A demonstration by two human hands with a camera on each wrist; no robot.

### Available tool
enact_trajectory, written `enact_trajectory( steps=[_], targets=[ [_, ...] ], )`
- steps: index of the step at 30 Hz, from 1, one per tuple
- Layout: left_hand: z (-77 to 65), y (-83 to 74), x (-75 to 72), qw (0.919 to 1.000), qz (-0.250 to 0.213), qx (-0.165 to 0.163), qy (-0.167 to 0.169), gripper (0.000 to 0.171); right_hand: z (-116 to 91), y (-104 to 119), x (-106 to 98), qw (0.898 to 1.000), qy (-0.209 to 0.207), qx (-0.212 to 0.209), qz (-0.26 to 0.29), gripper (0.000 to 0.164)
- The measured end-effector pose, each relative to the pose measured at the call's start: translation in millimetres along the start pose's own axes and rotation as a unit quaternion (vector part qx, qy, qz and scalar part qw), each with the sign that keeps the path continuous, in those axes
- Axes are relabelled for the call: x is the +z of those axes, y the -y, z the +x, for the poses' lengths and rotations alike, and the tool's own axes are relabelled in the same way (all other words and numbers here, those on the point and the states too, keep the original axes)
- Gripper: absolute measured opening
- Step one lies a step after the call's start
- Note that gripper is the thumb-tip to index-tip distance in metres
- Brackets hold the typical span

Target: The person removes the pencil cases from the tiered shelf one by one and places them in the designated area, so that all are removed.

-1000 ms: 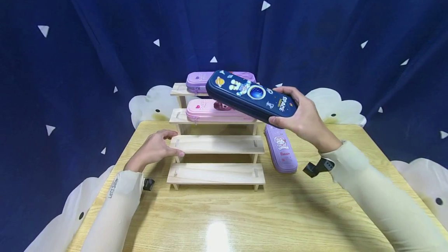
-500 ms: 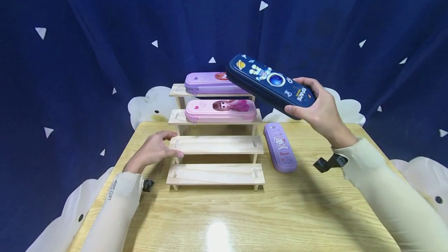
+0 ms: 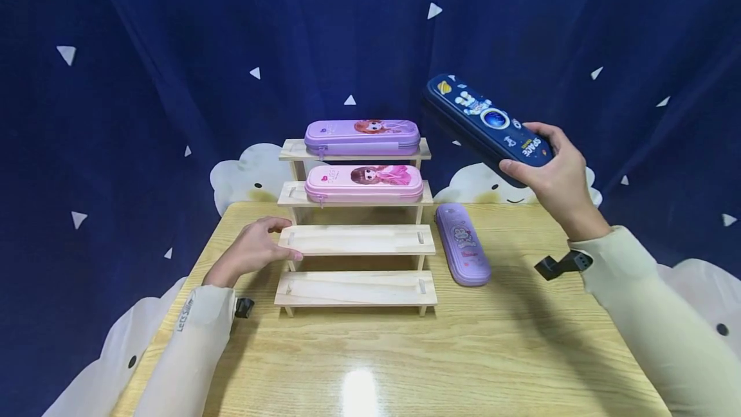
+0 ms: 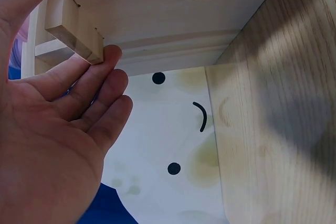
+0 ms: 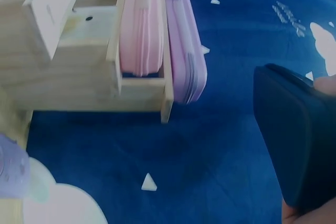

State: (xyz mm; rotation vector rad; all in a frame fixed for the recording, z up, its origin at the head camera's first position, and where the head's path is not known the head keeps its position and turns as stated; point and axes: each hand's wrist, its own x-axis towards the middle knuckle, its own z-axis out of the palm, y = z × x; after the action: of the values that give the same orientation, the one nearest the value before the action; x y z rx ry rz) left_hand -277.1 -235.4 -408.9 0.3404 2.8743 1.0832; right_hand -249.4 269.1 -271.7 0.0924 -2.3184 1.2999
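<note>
A dark blue pencil case (image 3: 486,121) with an astronaut, planets and the word SPACE is held up in the air by my right hand (image 3: 558,176), thumb on the near edge and fingers over the far one. It tilts, its left end higher, to the right of the stepped wooden rack (image 3: 356,288). My left hand (image 3: 255,250) grips the left end of the rack's third board from the top. On the top board lies a purple pencil case (image 3: 359,140) with a doll picture. A pink pencil case (image 3: 347,176) lies on the board below it.
Another purple pencil case (image 3: 463,243), with a cartoon figure, lies on the wooden table (image 3: 359,346) right of the rack. Behind the table hangs a dark blue curtain (image 3: 347,31) with white triangles. White cloud shapes (image 3: 249,179) line the table's edges.
My right hand has carried the dark blue pencil case right and upward, away from the rack, uncovering the purple and pink cases on the upper boards. My left hand stays on the rack.
</note>
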Motion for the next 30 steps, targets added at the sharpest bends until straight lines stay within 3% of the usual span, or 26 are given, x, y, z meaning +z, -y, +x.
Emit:
enact_trajectory(
  steps=[10, 22, 30],
  targets=[
    [0.5, 1.1, 0.3, 1.0000, -0.004, 0.001, -0.002, 0.085, 3, -30, -15, 0.996, -0.064, 0.054, -0.023, 0.071],
    [0.4, -0.3, -0.1, 1.0000, -0.002, -0.001, -0.001, 0.083, -4, -72, -25, 0.984, -0.077, 0.149, -0.060, 0.079],
    [1.1, -0.2, -0.1, 1.0000, 0.001, -0.001, 0.002, 0.083, -11, -102, -19, 0.975, -0.106, 0.183, -0.069, 0.076]
  ],
)
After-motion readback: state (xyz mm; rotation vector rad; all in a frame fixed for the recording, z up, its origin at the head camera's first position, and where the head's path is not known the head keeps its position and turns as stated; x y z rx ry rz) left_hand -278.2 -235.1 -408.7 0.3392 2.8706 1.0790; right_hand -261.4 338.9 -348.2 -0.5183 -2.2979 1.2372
